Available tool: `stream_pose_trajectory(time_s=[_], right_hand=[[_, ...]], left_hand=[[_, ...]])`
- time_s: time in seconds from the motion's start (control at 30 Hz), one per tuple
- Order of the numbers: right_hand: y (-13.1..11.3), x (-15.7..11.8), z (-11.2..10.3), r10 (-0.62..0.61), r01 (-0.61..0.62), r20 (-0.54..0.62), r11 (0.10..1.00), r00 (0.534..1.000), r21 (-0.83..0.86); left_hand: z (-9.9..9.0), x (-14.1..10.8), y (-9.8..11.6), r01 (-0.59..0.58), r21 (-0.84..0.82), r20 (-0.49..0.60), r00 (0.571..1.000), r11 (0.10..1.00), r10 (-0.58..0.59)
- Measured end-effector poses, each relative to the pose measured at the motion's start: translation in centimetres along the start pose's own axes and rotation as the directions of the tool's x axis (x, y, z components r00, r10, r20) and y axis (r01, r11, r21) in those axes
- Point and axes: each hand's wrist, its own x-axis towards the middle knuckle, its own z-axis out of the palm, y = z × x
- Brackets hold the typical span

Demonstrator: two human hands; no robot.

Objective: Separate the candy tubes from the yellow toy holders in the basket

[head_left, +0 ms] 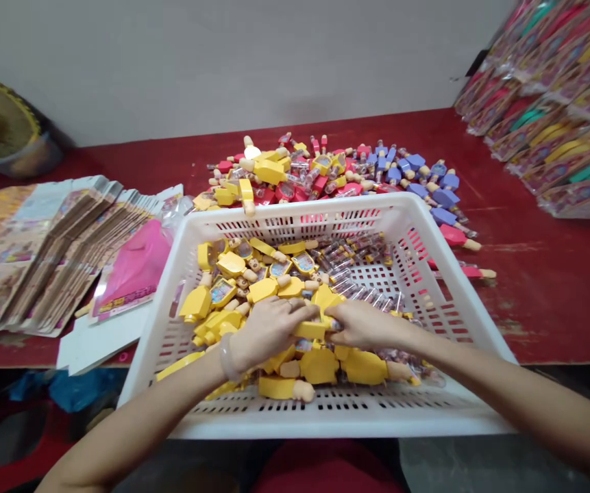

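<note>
Over a white plastic basket, my two hands meet at one yellow plastic toy piece. My left hand, with a pale bangle at the wrist, is closed on its left end. The fingers of my right hand are closed at its right end, where a small clear part partly shows between them. Beneath lie many similar yellow pieces with beige knobbed ends, some bearing printed faces. Small clear tubes with coloured contents fill the basket's right part. My fingers hide much of the held piece.
Behind the basket, red, yellow and purple toy pieces are heaped on the red table. Stacked printed cards and a pink packaged item lie left. Packed toys are piled at right, against the wall.
</note>
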Motion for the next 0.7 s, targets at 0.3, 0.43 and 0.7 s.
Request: stream_pose_trajectory(time_s=[0.3, 0.43, 0.7], right_hand=[[-0.1, -0.6, 1.2, 0.060, -0.104, 0.157, 0.952, 0.986, 0.287], [1.3, -0.6, -0.2, -0.041, -0.023, 0.140, 0.903, 0.989, 0.429], [6.4, 1.2, -7.9, 0.193, -0.101, -0.461, 0.971, 0.866, 0.217]], left_hand=[[1.2, -0.2, -0.1, -0.113, 0.071, -0.033, 0.993, 0.991, 0.116], [0.0, 0.2, -1.0, -0.129, 0.174, -0.053, 0.989, 0.976, 0.140], [-11.5, 8.1, -9.9, 0.469, 0.324, -0.537, 0.806, 0.822, -0.249]])
